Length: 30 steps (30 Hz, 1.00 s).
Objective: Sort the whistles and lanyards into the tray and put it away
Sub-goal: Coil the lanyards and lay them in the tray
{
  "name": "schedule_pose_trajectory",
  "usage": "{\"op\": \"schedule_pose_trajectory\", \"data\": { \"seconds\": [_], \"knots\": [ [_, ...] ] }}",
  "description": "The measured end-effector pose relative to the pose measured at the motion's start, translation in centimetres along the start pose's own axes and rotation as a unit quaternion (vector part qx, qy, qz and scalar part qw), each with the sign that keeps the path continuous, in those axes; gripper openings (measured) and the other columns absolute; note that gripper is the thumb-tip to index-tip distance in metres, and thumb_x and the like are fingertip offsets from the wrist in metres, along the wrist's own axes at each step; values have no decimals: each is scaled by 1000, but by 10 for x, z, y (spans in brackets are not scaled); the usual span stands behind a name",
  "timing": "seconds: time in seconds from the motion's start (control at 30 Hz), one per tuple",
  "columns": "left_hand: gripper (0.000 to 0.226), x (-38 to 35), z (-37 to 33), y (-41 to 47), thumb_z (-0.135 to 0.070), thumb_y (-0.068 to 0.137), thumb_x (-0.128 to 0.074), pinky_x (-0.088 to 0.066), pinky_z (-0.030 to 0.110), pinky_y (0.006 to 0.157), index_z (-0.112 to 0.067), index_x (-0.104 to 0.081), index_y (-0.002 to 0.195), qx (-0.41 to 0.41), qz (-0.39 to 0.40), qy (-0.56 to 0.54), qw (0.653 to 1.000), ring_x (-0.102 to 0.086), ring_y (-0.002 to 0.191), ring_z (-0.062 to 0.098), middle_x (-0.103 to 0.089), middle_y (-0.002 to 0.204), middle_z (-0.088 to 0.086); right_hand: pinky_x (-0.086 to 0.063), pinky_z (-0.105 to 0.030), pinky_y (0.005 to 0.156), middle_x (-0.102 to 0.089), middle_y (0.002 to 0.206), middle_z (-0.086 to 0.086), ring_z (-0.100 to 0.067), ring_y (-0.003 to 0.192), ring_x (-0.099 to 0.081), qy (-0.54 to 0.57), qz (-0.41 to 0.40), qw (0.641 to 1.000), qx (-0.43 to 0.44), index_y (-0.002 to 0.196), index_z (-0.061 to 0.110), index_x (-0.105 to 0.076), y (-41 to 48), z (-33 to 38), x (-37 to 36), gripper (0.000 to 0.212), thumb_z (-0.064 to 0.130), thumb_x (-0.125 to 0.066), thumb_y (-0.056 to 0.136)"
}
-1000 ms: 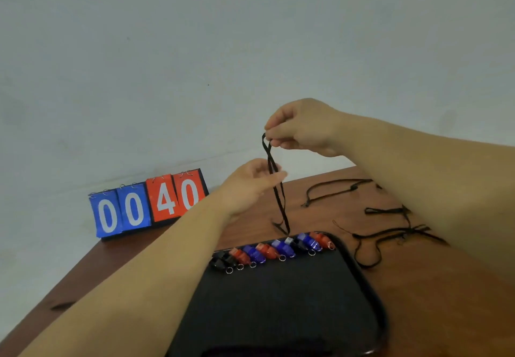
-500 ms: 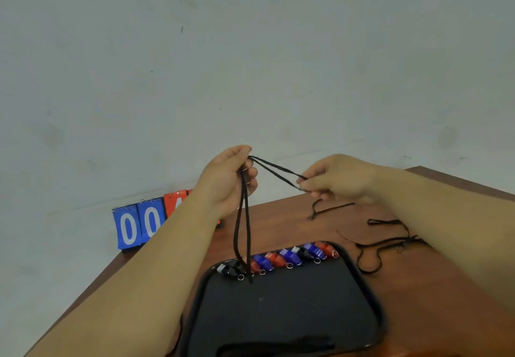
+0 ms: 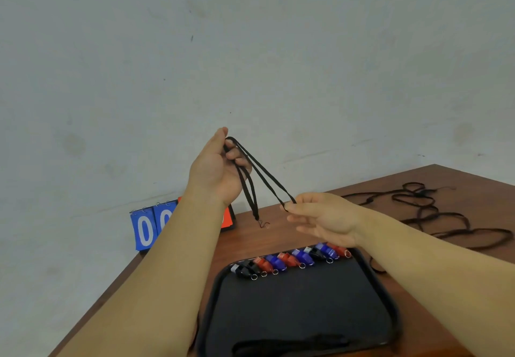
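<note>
My left hand (image 3: 218, 170) is raised above the table and grips a folded black lanyard (image 3: 259, 171) at its top. One doubled strand hangs down from it; the other runs down-right to my right hand (image 3: 323, 217), which pinches its end with thumb and forefinger, the other fingers spread. Below them lies a black tray (image 3: 301, 306). A row of black, red and blue whistles (image 3: 289, 260) lines its far edge. A dark bundle of lanyards (image 3: 289, 344) lies at the tray's near edge.
Several loose black lanyards (image 3: 434, 214) sprawl over the brown table (image 3: 457, 186) at the right. A blue and red flip scoreboard (image 3: 150, 227) stands at the table's back left against the pale wall, partly hidden by my left forearm.
My left hand rose and turned its palm toward me with the lanyard fold. My right hand dropped lower, pulling its end down and to the right. The hanging strand now ends above the table.
</note>
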<state>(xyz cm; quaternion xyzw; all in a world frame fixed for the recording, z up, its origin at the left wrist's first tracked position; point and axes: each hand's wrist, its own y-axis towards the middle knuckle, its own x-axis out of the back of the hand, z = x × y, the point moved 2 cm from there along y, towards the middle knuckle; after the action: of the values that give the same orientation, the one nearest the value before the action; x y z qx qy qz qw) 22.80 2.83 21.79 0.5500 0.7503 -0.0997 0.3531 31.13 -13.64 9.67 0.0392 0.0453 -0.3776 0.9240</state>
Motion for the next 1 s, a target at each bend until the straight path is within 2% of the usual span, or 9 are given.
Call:
{"op": "schedule_pose_trajectory", "data": {
  "seconds": [0.07, 0.1, 0.17, 0.33, 0.43, 0.57, 0.77, 0.87, 1.0],
  "knots": [
    [10, 0, 0, 1, -25, 104, -58, -35, 17, 45, -21, -61, 96, 1, -2, -14, 1000, -38, 46, 4, -52, 64, -9, -44, -40, 112, -73, 117, -1, -19, 126, -60, 14, -3, 1000, 13, 74, 23, -71, 1, -1, -4, 15, 27, -79, 85],
    [10, 1, 1, 1, -25, 104, -57, -35, 17, 44, -21, -61, 97, 0, -3, -18, 1000, -38, 45, 4, -52, 63, -9, -42, -41, 114, -72, 121, -3, -19, 127, -60, 21, 5, 1000, 12, 82, 20, -72, 1, -1, -6, 10, 26, -78, 87],
    [12, 1, 2, 1, -26, 105, -55, -33, 17, 43, -21, -61, 96, -1, -5, -26, 1000, -37, 44, 4, -51, 62, -9, -40, -44, 115, -66, 136, -11, -22, 129, -60, 45, 38, 998, 5, 104, 14, -69, 1, -4, -9, 21, 26, -75, 89],
    [21, 0, 5, -2, -23, 105, -55, -34, 19, 43, -19, -57, 84, 9, -1, -52, 999, -33, 43, 6, -47, 63, -8, -44, -52, 111, -59, 145, -14, -31, 123, -66, 130, 119, 984, -16, 114, 13, -62, -4, -6, -21, 19, 21, -66, 98],
    [19, 5, 7, 0, -24, 105, -55, -34, 19, 44, -19, -59, 88, 8, -9, -57, 998, -32, 45, 6, -47, 63, -8, -60, -43, 90, -68, 126, -15, -25, 103, -74, 166, 111, 980, -24, 115, 11, -61, -6, -3, -24, 20, 18, -65, 96],
    [14, 15, 5, 4, -25, 105, -56, -32, 17, 46, -19, -61, 94, -2, -29, -54, 998, -32, 46, 5, -49, 62, -9, -61, -30, 72, -69, 85, -6, -10, 71, -66, 182, 80, 980, -25, 95, 11, -65, -6, 0, -18, 4, 14, -68, 93],
    [20, 40, 7, 2, -27, 102, -62, -41, 20, 50, -17, -55, 85, 24, -18, 25, 999, -37, 54, 6, -44, 66, -6, -61, -26, 65, -69, 80, -7, -7, 60, -62, 192, 4, 981, -1, 81, 10, -67, -12, 8, 5, 10, 12, -76, 78],
    [5, 52, 10, -5, -14, 99, -64, -50, 27, 64, -18, -61, 97, 2, 6, 110, 994, -49, 60, 9, -52, 69, -4, -61, -27, 65, -68, 78, -5, -7, 61, -64, 164, -38, 986, 10, 83, 10, -69, -16, 13, 17, 6, 10, -74, 86],
    [19, 68, 11, -13, -1, 95, -66, -55, 36, 80, -16, -66, 107, -15, 8, 251, 968, -65, 73, 15, -66, 78, 3, -61, -27, 70, -68, 70, 1, -5, 60, -64, 139, -59, 988, 15, 92, 10, -68, -22, 19, 29, 3, 10, -71, 91]
  ]
}}
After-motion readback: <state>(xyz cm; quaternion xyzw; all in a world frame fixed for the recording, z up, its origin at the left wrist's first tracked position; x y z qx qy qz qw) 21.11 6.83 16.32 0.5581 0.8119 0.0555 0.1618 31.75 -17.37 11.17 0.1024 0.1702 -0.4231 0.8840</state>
